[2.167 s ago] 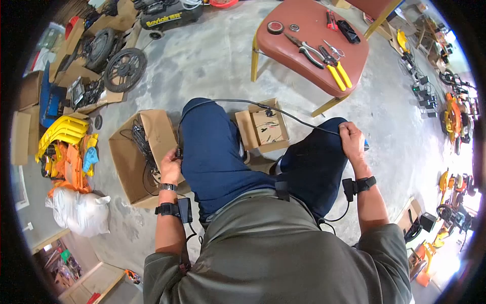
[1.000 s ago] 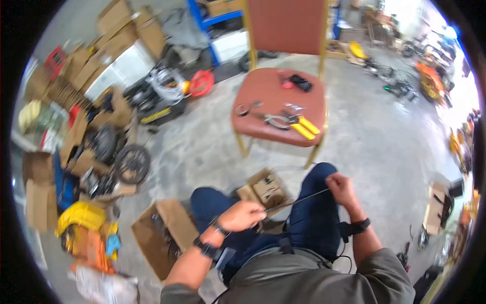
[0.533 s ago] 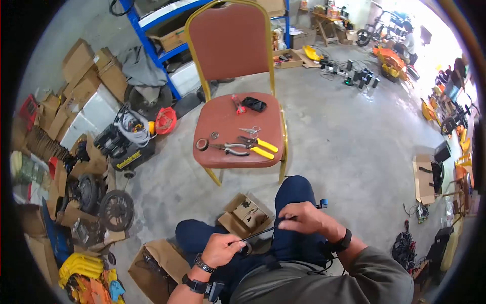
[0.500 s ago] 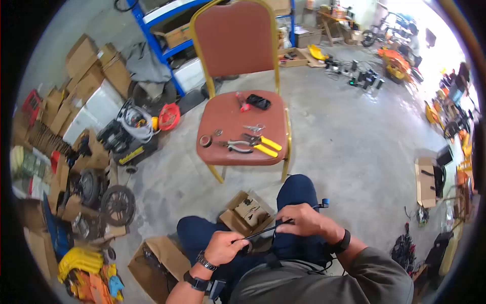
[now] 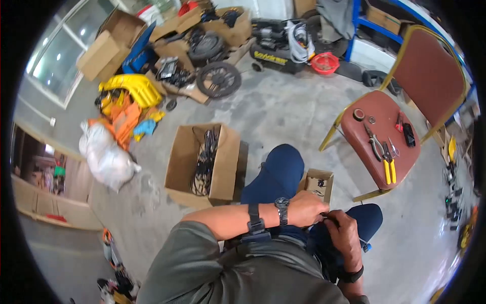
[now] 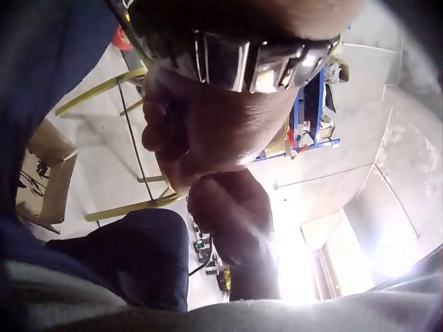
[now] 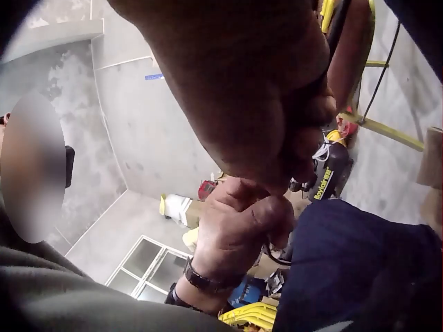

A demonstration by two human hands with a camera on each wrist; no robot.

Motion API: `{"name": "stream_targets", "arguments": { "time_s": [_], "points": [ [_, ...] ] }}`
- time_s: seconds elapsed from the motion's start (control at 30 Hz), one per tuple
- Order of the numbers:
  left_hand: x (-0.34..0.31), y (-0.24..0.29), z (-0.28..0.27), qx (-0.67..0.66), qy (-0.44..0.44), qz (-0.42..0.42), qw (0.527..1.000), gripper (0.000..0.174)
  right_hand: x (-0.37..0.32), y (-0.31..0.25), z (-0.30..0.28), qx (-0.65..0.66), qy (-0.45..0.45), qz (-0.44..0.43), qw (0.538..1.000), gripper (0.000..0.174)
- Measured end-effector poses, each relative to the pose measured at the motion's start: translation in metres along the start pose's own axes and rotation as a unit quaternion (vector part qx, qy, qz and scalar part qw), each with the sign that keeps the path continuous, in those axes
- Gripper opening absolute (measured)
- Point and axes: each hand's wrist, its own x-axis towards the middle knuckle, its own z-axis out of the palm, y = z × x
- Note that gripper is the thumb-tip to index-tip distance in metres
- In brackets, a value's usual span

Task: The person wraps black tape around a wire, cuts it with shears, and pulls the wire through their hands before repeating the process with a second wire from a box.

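Observation:
Above the lap in the head view, my left hand [image 5: 308, 209] and right hand [image 5: 344, 233] meet, fingertips together. Both pinch a thin black cable, mostly covered by the fingers. A length of this cable [image 7: 338, 28] shows beside the right hand in the right wrist view, and a thin loop hangs below the left fingers. In the left wrist view the right hand [image 6: 232, 214] sits against the left one, and the pinched spot is hidden. A small cardboard box [image 5: 328, 191] with short wires inside stands on the floor just beyond the hands.
A larger cardboard box [image 5: 226, 167] holding bundled black cables [image 5: 206, 162] stands left of the knees. On the red chair [image 5: 354, 137] at right lie pliers [image 5: 375, 146], a yellow-handled tool [image 5: 389, 169], scissors and a tape roll [image 5: 359, 114]. A wheel [image 5: 218, 79] and an air compressor lie farther back.
The hands first held the cable stretched wide, then came closer; now they meet at the fingertips. The head view has swung left, so the chair appears farther right.

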Motion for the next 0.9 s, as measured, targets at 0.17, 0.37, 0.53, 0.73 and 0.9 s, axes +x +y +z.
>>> {"name": "stream_targets", "arguments": {
  "time_s": [0.17,0.37,0.53,0.73,0.9],
  "points": [
    [-0.003,0.001,0.016,0.023,0.146,0.032,0.989,0.012,0.010,-0.002,-0.008,-0.024,-0.010,0.077,0.997,0.019],
    [0.003,0.003,0.002,0.022,0.161,0.082,0.983,0.013,0.014,0.000,-0.017,-0.022,-0.005,-0.014,1.000,0.021],
    [0.008,-0.001,-0.005,-0.019,0.142,0.080,0.986,0.011,0.008,0.008,-0.011,-0.003,0.031,-0.045,0.999,0.019],
    [0.011,-0.002,0.000,-0.055,0.172,0.085,0.980,0.010,0.008,0.015,-0.010,-0.029,0.053,-0.064,0.996,0.014],
    [0.009,-0.005,-0.005,0.023,0.153,0.143,0.977,0.011,0.010,0.009,-0.006,-0.058,0.041,-0.062,0.996,0.018]
  ]
}}
